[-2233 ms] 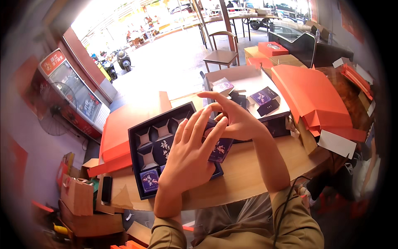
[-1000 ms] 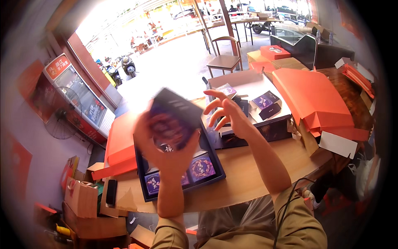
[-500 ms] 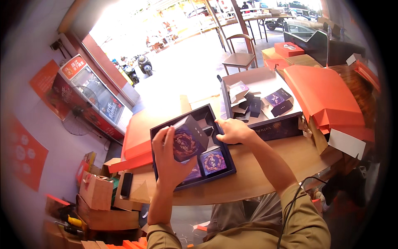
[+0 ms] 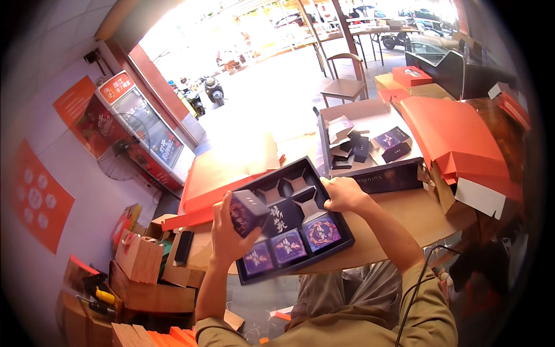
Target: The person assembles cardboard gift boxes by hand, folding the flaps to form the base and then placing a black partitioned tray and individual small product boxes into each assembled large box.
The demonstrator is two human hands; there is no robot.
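My left hand [image 4: 227, 232] holds a small dark purple square box [image 4: 250, 211], tilted, over the left end of a shallow dark gift box [image 4: 298, 270]. My right hand [image 4: 345, 195] is closed on the gift box's far right rim. Three small purple boxes with ornate printed tops sit along its near side; one is the rightmost printed box [image 4: 322, 232]. Pale folded card inserts [image 4: 309, 203] stand in the far compartments, with a dark printed panel in the middle. The gift box's near edge reaches past the table's front edge.
A larger open box [image 4: 378, 176] with several loose small dark boxes stands behind to the right. Orange box lids [image 4: 454, 136] lie at right and an orange lid [image 4: 228, 173] at left. A black phone-like object [image 4: 183, 247] rests at the left table edge. Cartons [image 4: 151, 301] crowd the lower left.
The gift box has moved right and nearer to me, my right hand on its rim. The small box in my left hand now sits over its left end, showing more of the inside.
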